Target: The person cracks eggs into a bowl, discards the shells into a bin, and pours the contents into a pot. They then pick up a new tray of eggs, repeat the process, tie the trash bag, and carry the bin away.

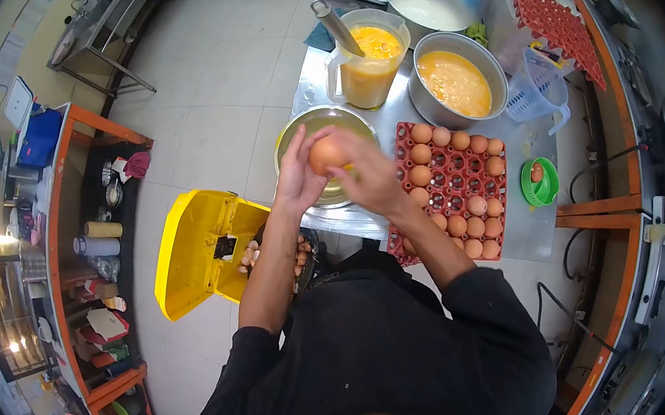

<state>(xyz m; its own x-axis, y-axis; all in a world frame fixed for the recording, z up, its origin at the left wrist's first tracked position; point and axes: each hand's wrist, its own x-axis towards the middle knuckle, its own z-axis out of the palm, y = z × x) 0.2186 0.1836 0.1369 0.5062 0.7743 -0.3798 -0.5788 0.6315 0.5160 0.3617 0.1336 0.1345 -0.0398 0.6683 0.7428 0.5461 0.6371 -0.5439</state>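
A brown egg (327,155) is held up over a round metal bowl (283,140) at the near left of the metal table. My left hand (301,169) grips the egg from the left, palm turned up. From the right, my right hand (373,178) closes in on the same egg, its fingers a little blurred against the shell. Clear, yellowish liquid shows in the bowl beneath. Just right of my hands lies a red egg tray (391,214), with brown eggs around its edges and bare cups in the middle.
Behind the bowl stand a jug of beaten egg (367,80) with a stick blender (338,29) and a pot of egg mixture (455,84). An upturned clear jug (539,87) and a green basket (546,187) are at right. A yellow bin (188,252) gapes below left, eggshells inside.
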